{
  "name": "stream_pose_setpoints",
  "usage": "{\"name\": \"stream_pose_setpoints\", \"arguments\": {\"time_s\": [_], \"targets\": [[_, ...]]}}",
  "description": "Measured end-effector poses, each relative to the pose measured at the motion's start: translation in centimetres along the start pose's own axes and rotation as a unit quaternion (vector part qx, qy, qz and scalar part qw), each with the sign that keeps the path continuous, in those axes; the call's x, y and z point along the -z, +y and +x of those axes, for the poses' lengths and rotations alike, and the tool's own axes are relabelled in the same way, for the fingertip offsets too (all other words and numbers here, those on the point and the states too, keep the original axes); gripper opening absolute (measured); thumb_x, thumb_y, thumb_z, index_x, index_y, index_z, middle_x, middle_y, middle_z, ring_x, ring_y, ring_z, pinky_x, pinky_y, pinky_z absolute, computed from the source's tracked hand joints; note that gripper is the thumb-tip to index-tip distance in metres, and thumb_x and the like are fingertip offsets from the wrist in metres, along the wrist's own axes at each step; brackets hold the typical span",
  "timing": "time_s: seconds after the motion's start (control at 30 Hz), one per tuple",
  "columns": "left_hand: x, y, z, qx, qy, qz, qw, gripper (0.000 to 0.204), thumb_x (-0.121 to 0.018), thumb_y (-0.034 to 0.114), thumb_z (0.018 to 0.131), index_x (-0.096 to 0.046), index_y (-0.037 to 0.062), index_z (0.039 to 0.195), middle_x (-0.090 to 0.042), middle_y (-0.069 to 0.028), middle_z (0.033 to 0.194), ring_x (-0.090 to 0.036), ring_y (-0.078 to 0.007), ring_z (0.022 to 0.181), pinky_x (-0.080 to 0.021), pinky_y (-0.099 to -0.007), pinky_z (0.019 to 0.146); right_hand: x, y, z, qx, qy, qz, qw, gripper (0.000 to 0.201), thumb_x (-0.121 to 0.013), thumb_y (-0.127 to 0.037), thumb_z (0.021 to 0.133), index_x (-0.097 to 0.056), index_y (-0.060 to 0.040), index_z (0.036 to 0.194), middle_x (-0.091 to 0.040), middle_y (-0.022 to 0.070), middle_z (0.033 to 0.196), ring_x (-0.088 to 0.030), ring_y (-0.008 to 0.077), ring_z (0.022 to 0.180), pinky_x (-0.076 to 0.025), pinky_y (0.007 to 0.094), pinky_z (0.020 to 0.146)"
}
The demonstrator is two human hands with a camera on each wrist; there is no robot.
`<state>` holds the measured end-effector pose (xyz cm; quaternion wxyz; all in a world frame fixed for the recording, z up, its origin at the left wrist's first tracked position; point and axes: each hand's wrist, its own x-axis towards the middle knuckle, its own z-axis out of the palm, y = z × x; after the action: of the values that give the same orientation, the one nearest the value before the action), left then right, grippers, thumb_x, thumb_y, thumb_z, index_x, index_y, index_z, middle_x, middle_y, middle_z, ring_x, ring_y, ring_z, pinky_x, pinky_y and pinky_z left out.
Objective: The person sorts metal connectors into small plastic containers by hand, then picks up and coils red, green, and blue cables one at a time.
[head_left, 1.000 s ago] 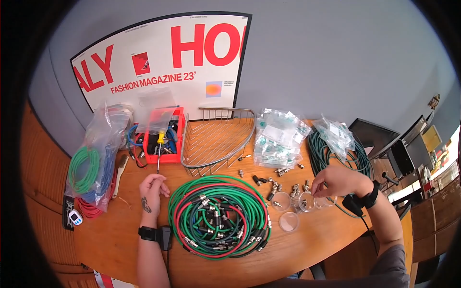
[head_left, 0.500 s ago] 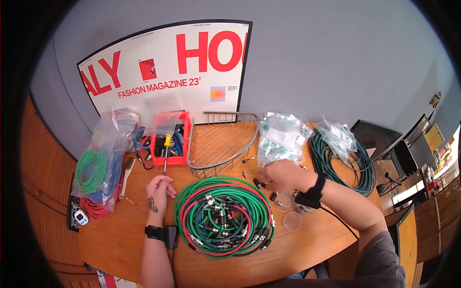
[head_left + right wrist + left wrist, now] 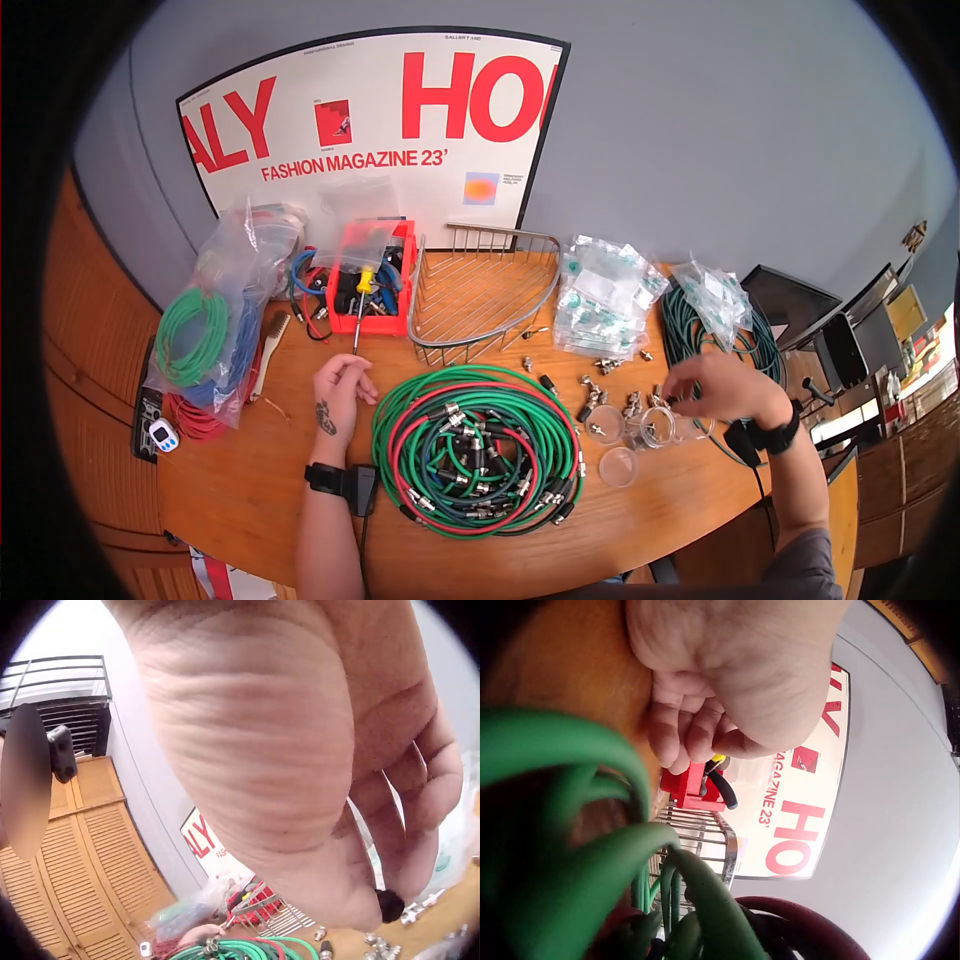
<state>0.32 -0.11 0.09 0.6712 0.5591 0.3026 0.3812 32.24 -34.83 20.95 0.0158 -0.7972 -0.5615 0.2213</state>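
My right hand [image 3: 718,385] is raised over clear round plastic cups [image 3: 657,428] at the right of the table. Between its thumb and fingertips it pinches a small black connector [image 3: 388,906], mostly hidden by the fingers. Loose metal connectors [image 3: 606,366] lie scattered to the left of and behind the cups. One black connector [image 3: 547,384] sits by the cable coil. My left hand [image 3: 342,386] rests on the table with fingers loosely curled and nothing in them. It lies just left of the large coil of green and red cables [image 3: 400,405] with metal plug ends.
Behind the coil stand a wire corner basket [image 3: 480,345], a red bin [image 3: 372,325] with a yellow-handled screwdriver [image 3: 366,282], and clear packets [image 3: 605,300]. Bagged cables [image 3: 192,335] and a brush [image 3: 270,350] lie left; a dark green cable coil [image 3: 690,335] lies right.
My right hand reached left to the loose connectors beside the coil, picked up a black one and came back right over the cups. The left hand has stayed in place.
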Motion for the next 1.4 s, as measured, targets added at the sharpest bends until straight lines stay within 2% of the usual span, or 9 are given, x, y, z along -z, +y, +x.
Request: {"name": "stream_pose_setpoints", "arguments": {"time_s": [0.27,0.43,0.67,0.8,0.97,1.07,1.2,1.37,1.4], "targets": [[0.3,-0.4,0.2,-0.009,0.0,0.003,1.0,0.015,-0.053,0.008,0.096,-0.063,-0.0003,0.091,-0.058,-0.0051,0.063,-0.059,-0.0119,0.052,-0.048,-0.023,0.047,-2.6,0.1,-1.3,-0.036,-0.035,-0.05,0.997,0.015,-0.07,-0.018,0.081,-0.072,-0.0088,0.092,-0.071,0.0071,0.083,-0.069,0.0232,0.075,-0.054,0.034,0.07],[0.2,-0.3,0.2,-0.003,0.001,-0.004,1.0,0.015,-0.053,0.009,0.096,-0.063,-0.0003,0.091,-0.058,-0.0051,0.062,-0.059,-0.0118,0.053,-0.048,-0.0229,0.047,-2.9,-1.5,6.4,0.125,0.134,-0.079,0.98,0.013,-0.064,-0.013,0.08,-0.071,-0.01,0.091,-0.068,0.0105,0.084,-0.067,0.0297,0.079,-0.054,0.0385,0.071],[0.2,0.0,0.0,-0.003,-0.003,0.006,1.0,0.015,-0.053,0.009,0.096,-0.063,-0.0005,0.09,-0.059,-0.0057,0.063,-0.059,-0.012,0.053,-0.048,-0.0233,0.047,-6.2,0.7,18.2,0.116,0.121,-0.197,0.966,0.02,-0.063,-0.02,0.082,-0.07,-0.011,0.098,-0.069,0.0118,0.09,-0.067,0.032,0.084,-0.054,0.0438,0.073],[0.1,0.1,0.1,-0.006,0.0,0.008,1.0,0.015,-0.054,0.01,0.096,-0.063,0.0,0.091,-0.06,-0.006,0.063,-0.059,-0.0122,0.053,-0.048,-0.0236,0.047,-6.8,-1.0,19.2,0.104,0.116,-0.191,0.969,0.02,-0.063,-0.023,0.079,-0.07,-0.0115,0.093,-0.069,0.0136,0.083,-0.068,0.0343,0.081,-0.054,0.046,0.07],[0.4,-0.5,0.2,-0.018,0.006,0.021,1.0,0.016,-0.055,0.015,0.097,-0.063,0.0016,0.095,-0.057,-0.0043,0.062,-0.057,-0.0114,0.053,-0.046,-0.0233,0.047,-7.8,0.0,21.6,0.211,0.132,-0.276,0.928,0.017,-0.069,-0.023,0.069,-0.069,-0.0054,0.069,-0.069,0.0152,0.073,-0.069,0.034,0.071,-0.055,0.0444,0.061],[0.4,-0.5,0.2,-0.021,-0.005,0.015,1.0,0.016,-0.055,0.015,0.098,-0.063,0.0012,0.095,-0.055,-0.0034,0.063,-0.055,-0.0111,0.054,-0.044,-0.023,0.047,-5.9,0.3,18.8,0.213,0.179,-0.252,0.927,0.016,-0.067,-0.022,0.071,-0.068,-0.006,0.072,-0.068,0.0139,0.077,-0.068,0.0346,0.074,-0.055,0.0438,0.064],[0.2,-0.1,0.1,-0.021,-0.005,0.009,1.0,0.017,-0.053,0.014,0.099,-0.062,0.0007,0.096,-0.053,-0.0026,0.065,-0.054,-0.0109,0.056,-0.043,-0.0225,0.048,-1.3,-0.6,7.2,0.159,0.131,-0.133,0.969,0.009,-0.066,-0.016,0.075,-0.063,-0.0096,0.082,-0.065,0.0073,0.079,-0.066,0.0287,0.075,-0.052,0.0413,0.063],[1.2,-1.1,0.5,-0.046,-0.022,0.032,0.998,0.018,-0.052,0.017,0.1,-0.062,0.0018,0.098,-0.052,-0.0016,0.066,-0.054,-0.0104,0.058,-0.041,-0.0224,0.05,-3.8,2.2,-1.1,0.142,0.104,-0.094,0.98,0.012,-0.066,-0.017,0.078,-0.069,-0.009,0.087,-0.068,0.0094,0.084,-0.066,0.0301,0.082,-0.053,0.0403,0.069],[1.6,-1.4,0.7,-0.048,-0.027,0.043,0.998,0.019,-0.052,0.018,0.1,-0.062,0.0018,0.099,-0.052,-0.0013,0.066,-0.053,-0.0104,0.059,-0.041,-0.0222,0.05,-4.3,2.3,-2.5,0.149,0.176,-0.063,0.971,0.013,-0.066,-0.016,0.08,-0.07,-0.0081,0.09,-0.067,0.0096,0.087,-0.066,0.0305,0.084,-0.053,0.0401,0.071]]}}
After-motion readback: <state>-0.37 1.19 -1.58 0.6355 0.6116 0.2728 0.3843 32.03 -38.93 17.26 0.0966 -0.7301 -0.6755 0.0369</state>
